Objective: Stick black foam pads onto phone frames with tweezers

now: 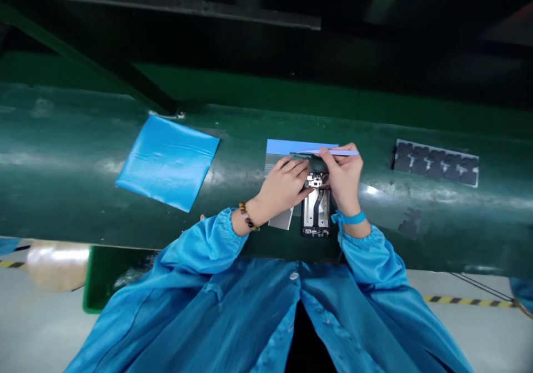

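An opened phone body [316, 213] with its inner parts showing lies on the dark green belt [62, 167], directly in front of me. My left hand [283, 187] rests its fingers, held together, on the phone's top end. My right hand [343, 176] is closed around a thin light-blue tool [337, 152], which points left above the phone. A grey sheet [282, 217] lies under my left hand. My sleeves are bright blue.
A blue square sheet [169, 161] lies on the belt to the left. A blue-edged sheet [291, 146] sits just behind my hands. A tray strip of dark grey pads [435, 162] lies to the right, with one loose pad [410, 221] nearer.
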